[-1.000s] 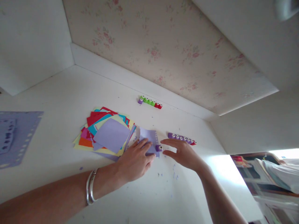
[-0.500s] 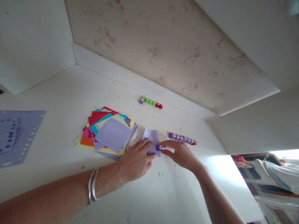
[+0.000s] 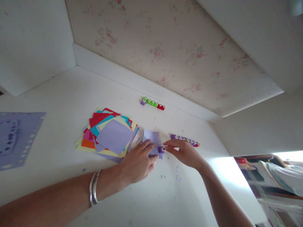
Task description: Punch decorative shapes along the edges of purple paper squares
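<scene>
My left hand (image 3: 139, 162) lies with fingers stretched out over a small light-purple paper sheet (image 3: 152, 136), holding it against the white table. Along the sheet's right edge runs a row of small punched holes. A purple craft punch (image 3: 161, 149) with a white button sits at that edge. Just right of the punch is my right hand (image 3: 183, 152), thumb and forefinger slightly apart, the tips close to it. Whether they touch it I cannot tell. Behind this hand lies a row of purple punches (image 3: 180, 138) with a red one (image 3: 196, 144) at its end, partly covered.
A fanned pile of coloured paper (image 3: 115, 135) lies left of the sheet. Farther back stands a row of green and red punches (image 3: 152, 103) with one purple punch. At far left is a larger purple sheet (image 3: 28, 138) with punched edges. Tiny paper bits (image 3: 177, 173) are scattered about.
My right hand has drawn slightly up and right at the punch, its fingers now covering part of the punch row behind. The small sheet's upper left corner has shifted slightly left. My left hand stays put.
</scene>
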Demonstrator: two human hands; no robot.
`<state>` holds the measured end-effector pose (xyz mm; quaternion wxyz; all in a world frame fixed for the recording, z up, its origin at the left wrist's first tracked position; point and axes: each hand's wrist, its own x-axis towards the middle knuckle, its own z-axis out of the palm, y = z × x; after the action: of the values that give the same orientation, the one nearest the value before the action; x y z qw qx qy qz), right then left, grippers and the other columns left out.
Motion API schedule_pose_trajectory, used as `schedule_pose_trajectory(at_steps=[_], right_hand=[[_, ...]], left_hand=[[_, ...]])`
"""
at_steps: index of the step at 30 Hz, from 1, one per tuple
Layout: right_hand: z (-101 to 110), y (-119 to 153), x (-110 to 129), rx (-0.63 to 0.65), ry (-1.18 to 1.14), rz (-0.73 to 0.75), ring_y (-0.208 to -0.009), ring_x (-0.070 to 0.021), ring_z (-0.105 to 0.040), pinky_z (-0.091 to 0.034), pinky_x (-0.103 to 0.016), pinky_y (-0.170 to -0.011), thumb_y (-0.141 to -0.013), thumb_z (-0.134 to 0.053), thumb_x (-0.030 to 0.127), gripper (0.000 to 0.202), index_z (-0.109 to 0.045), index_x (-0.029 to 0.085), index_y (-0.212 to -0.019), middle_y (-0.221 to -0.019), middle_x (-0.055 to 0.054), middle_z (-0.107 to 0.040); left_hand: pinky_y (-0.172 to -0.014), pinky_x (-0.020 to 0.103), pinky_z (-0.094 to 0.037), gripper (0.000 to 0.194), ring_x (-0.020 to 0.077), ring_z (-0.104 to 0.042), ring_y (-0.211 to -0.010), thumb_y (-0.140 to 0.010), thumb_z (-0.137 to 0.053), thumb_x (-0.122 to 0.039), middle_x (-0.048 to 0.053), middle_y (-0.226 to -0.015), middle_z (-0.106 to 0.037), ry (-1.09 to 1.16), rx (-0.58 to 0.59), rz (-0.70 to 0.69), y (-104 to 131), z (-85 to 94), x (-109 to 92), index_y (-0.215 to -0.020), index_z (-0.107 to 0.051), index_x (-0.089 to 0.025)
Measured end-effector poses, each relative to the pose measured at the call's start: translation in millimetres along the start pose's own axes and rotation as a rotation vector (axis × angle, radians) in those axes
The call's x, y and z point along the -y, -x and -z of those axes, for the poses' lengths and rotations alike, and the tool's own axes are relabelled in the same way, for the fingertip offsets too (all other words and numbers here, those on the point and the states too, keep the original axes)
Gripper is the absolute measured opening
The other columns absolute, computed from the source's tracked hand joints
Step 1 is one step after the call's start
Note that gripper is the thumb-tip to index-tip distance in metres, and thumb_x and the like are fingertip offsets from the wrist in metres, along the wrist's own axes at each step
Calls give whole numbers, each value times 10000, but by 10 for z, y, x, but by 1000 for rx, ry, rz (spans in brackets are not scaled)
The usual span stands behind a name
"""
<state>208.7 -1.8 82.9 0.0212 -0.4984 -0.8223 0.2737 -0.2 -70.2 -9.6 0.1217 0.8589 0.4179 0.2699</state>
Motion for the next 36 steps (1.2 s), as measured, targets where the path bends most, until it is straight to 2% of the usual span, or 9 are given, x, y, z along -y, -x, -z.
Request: schedule_pose_trajectory(at_steps=[4, 11, 21, 30, 33, 36], right_hand=[[32, -138, -48, 150, -82, -75, -787, -167, -700, -538, -287, -716, -848, -626, 374, 164, -750, 307, -932, -873, 25, -757], [-15, -310, -196, 283, -287, -182, -809, -181, -689, -529, -271, -728, -755, -714, 370, 162, -763, 255, -859, -836, -5, -758], [-3, -389, -127, 254, -108, -256, -624, -162, -650, -466, -245, -549, -701, -728, 316, 120, -725, 208, -755, -684, -21, -725], [18, -361, -213, 273, -121, -181, -686, -163, -655, -468, -241, -576, -748, -707, 378, 173, -738, 214, -796, -738, -24, -734], [40, -286, -179, 276, -171, -143, -726, -159, -662, -490, -247, -616, -802, -666, 400, 195, -743, 238, -878, -800, -12, -743], [12, -178, -100, 217, -174, -111, -773, -162, -676, -517, -256, -649, -834, -639, 423, 222, -732, 276, -972, -902, -6, -748]], left_hand=[[-1067, 504, -356, 281, 318, -389, -1329, -943, -499, -297, 125, -1348, -539, 3, 7, 2, -2, 6, -2, -1147, -685, -246], [-1070, 500, -347, 271, 313, -387, -1325, -932, -520, -283, 123, -1342, -537, 31, -1, 0, -4, 19, -9, -1138, -688, -233], [-1078, 507, -337, 271, 295, -381, -1333, -925, -535, -264, 105, -1351, -533, 55, -12, 12, -6, 23, -16, -1154, -679, -239], [-1079, 499, -343, 283, 294, -382, -1337, -938, -509, -264, 109, -1359, -528, 38, 3, 7, -9, 19, -13, -1168, -673, -252], [-1070, 500, -350, 283, 301, -389, -1332, -939, -508, -265, 111, -1364, -525, 18, 2, 9, -4, 13, -17, -1171, -670, -257], [-1062, 500, -357, 271, 300, -395, -1327, -939, -509, -259, 107, -1350, -536, 10, -15, 7, 2, 8, -20, -1153, -676, -254]])
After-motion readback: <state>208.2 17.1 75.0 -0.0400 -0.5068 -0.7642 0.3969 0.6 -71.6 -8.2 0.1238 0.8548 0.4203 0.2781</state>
